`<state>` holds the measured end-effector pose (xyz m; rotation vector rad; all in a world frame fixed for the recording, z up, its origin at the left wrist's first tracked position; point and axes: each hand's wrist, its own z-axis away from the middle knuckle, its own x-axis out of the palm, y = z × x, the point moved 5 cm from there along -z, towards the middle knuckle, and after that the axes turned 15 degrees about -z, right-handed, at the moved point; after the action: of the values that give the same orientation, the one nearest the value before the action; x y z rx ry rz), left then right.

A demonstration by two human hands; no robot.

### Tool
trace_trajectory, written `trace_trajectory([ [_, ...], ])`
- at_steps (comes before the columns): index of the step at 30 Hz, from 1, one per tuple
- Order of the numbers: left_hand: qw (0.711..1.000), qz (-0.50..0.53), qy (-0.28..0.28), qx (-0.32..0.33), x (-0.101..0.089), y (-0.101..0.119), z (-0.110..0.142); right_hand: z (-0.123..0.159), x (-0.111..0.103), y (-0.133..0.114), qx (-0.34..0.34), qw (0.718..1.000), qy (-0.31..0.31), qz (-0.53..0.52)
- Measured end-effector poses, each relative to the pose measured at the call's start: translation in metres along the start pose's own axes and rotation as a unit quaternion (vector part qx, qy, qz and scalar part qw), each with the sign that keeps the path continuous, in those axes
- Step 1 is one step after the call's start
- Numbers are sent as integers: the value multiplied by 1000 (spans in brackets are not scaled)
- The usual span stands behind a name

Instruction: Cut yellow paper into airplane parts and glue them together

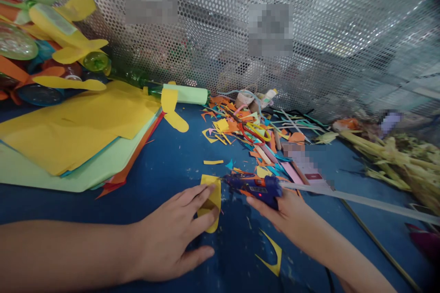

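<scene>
My left hand [177, 233] lies flat on the blue table, its fingers stretched out over a yellow paper cutout [210, 200] and pressing it down. My right hand [282, 210] is wrapped round a blue hot glue gun [256, 187]. The gun's nozzle points left and meets the upper edge of the yellow cutout. Its grey cord [360, 199] trails off to the right.
A stack of yellow, green and orange paper sheets [68, 142] lies at the left, with craft pieces and a green bottle [161, 89] behind it. Paper scraps [247, 132] litter the middle. Dried plant stalks [395, 155] lie at the right. A perforated metal screen [309, 32] backs the table.
</scene>
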<state>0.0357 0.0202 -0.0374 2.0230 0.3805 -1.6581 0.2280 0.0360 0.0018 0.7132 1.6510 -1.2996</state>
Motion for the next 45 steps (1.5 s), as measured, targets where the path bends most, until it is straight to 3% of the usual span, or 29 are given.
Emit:
trace_trajectory([
  [3,1000,-4,3,-1,0,0,0,2,-4,3,12,1000,-7,-28],
  [7,1000,-20,4,1,0,1,1,3,-13,7,86,982,-21,-169],
  [12,999,-53,-12,-3,1,2,2,-6,-12,30,161,899,131,-386],
  [13,998,-55,-12,-3,1,2,2,-8,-9,36,183,893,157,-380],
  [15,998,-55,-2,-3,1,1,3,-12,-2,44,209,907,173,-322],
  [18,999,-54,9,5,0,1,4,-18,6,47,219,938,143,-229],
  [22,998,-53,1,21,0,0,5,-22,9,49,234,955,110,-146],
  [26,998,-63,-15,22,1,0,6,-23,9,47,192,979,60,-40],
  [31,998,-59,-17,22,-1,1,6,-25,-3,31,167,982,41,74],
  [33,998,-53,-8,20,-2,1,5,-37,-9,16,123,986,40,103],
  [37,999,-52,8,8,-2,1,5,-82,-15,-8,10,998,49,28],
  [41,999,-44,5,12,0,1,6,-132,-5,-3,16,999,22,32],
  [45,999,-38,-4,14,-2,0,6,-160,11,10,46,998,-17,37],
])
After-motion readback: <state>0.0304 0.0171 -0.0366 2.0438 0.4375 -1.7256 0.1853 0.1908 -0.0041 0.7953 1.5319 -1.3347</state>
